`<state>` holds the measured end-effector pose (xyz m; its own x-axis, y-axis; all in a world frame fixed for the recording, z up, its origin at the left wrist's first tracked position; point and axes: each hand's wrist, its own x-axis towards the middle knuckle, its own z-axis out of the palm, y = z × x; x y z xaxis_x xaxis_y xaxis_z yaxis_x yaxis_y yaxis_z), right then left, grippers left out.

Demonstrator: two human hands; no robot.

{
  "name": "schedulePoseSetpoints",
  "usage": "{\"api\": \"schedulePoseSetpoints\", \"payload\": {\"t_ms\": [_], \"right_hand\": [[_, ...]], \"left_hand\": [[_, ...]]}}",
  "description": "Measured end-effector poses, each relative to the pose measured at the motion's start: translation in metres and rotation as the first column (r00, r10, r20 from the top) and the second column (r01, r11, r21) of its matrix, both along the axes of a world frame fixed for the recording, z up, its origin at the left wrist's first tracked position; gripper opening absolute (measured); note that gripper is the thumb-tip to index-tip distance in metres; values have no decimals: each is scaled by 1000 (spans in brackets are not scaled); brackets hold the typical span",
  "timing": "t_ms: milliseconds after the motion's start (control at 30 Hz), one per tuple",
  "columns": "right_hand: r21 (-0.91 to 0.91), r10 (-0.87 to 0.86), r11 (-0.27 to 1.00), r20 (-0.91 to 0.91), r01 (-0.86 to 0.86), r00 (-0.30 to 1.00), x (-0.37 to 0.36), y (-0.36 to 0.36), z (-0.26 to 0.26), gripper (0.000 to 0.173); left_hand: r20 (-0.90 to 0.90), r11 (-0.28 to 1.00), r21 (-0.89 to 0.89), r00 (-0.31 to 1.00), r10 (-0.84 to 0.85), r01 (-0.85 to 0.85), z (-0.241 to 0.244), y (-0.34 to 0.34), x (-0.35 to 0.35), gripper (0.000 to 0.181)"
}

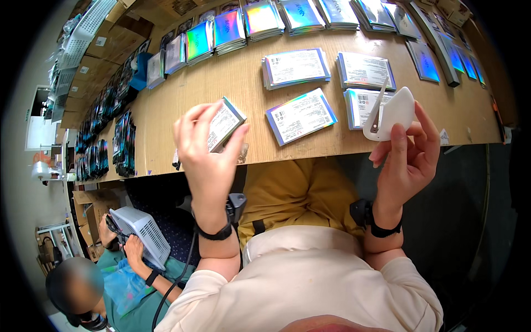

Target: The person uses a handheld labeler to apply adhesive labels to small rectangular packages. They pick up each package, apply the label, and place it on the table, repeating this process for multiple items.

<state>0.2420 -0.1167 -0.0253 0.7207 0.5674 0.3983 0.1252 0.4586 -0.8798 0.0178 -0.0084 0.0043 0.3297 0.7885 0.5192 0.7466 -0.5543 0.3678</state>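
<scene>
My left hand [207, 137] is over a small stack of printed cards [226, 124] near the table's front edge, fingers on one side and thumb on the other. My right hand [408, 149] holds a white plastic cutter with a slim blade [394, 114], raised above the table. Just behind it lies a stack of silver-edged packets with white printed faces [361, 103]. Between my hands a similar packet stack [302, 116] lies at an angle. Two more such stacks, one at the centre [296, 68] and one at the right [365, 70], are farther back.
Stacks of holographic foil packets [228, 31] line the back of the wooden table [249, 91]. Rows of dark packets [124, 143] stand at the left. A long metal bar [435, 45] lies at the right. At lower left a co-worker [137, 265] handles a grey plastic basket [143, 232].
</scene>
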Motion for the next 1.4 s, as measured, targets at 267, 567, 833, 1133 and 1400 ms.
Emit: {"api": "schedulePoseSetpoints", "payload": {"t_ms": [267, 567, 833, 1133, 1400], "right_hand": [[-25, 114, 993, 72, -112, 991, -24, 8, 1, 37], [-110, 420, 904, 62, -412, 905, -60, 15, 13, 38], [-146, 635, 765, 6, -627, 773, -93, 38, 17, 38], [-130, 644, 759, 6, -638, 765, -99, 44, 22, 37], [-176, 662, 728, -74, -663, 746, -92, 37, 25, 33]], "left_hand": [[-120, 986, -152, 991, 53, -71, -17, 16, -47, 53], [293, 983, -181, 955, 48, 7, -14, 7, -55, 50], [332, 988, -155, 943, 34, 19, -15, 6, -65, 52], [360, 985, -161, 933, -5, 68, -10, -3, -66, 49], [242, 998, -14, 969, -49, 54, -9, -4, -67, 58]]}}
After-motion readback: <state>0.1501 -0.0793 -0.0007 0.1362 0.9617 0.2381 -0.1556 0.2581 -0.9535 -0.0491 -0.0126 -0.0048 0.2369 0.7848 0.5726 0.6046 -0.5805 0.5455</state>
